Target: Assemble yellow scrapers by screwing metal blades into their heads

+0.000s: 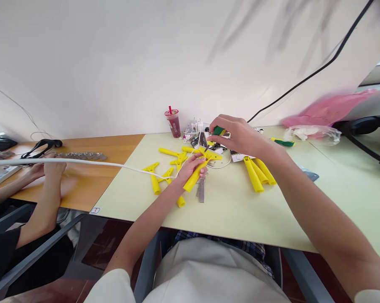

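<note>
My left hand (191, 167) is closed round a yellow plastic scraper (193, 176), its wide head tilted up and its round handle pointing toward me. My right hand (233, 132) grips a green-handled screwdriver (220, 131) above it. The screwdriver's shaft slants down to the scraper's head; whether the tip touches a screw is too small to tell. Under my left hand lie flat grey metal blades (201, 191). Several other yellow scrapers (154, 182) lie to the left of it. On the right, more yellow handles (254, 176) lie side by side, partly behind my right forearm.
A red drink cup (174, 124) stands against the wall beside a white plug and cables (196, 126). A second green-and-yellow tool (283, 142), a pink bag (328, 110) and a black headset (371, 136) are at right. Another person's hands (53, 167) work at the wooden table.
</note>
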The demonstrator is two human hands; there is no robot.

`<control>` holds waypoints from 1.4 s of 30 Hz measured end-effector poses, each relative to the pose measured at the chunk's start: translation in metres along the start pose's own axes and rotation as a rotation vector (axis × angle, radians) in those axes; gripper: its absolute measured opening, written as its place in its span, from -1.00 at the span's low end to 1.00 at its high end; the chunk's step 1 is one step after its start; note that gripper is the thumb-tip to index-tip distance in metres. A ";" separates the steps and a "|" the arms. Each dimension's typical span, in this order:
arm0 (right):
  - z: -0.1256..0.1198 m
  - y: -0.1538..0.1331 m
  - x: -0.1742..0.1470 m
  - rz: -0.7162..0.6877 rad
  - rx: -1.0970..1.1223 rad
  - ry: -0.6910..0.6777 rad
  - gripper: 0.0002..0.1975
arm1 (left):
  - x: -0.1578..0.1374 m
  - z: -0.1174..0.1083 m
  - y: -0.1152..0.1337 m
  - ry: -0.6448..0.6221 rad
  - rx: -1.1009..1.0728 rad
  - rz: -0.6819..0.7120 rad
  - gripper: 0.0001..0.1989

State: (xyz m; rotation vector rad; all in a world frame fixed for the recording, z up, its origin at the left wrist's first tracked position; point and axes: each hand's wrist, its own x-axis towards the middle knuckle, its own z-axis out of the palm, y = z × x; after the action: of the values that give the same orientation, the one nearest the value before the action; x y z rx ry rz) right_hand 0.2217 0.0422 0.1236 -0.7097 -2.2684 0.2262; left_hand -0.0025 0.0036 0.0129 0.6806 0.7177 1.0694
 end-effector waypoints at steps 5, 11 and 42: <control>0.001 0.002 0.000 0.001 0.013 -0.006 -0.79 | 0.001 -0.002 0.000 -0.004 0.004 -0.005 -0.47; 0.003 0.004 0.000 0.006 -0.005 0.021 -0.83 | 0.002 -0.003 0.000 -0.020 -0.008 -0.001 -0.46; 0.012 0.006 -0.001 0.065 0.029 0.041 -0.68 | 0.003 -0.004 0.004 -0.018 -0.017 0.021 -0.46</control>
State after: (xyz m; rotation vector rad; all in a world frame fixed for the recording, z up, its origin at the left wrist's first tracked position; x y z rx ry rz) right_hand 0.2165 0.0470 0.1126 -0.7661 -2.2012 0.2728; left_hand -0.0069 0.0078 0.0130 0.6836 0.6873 1.0859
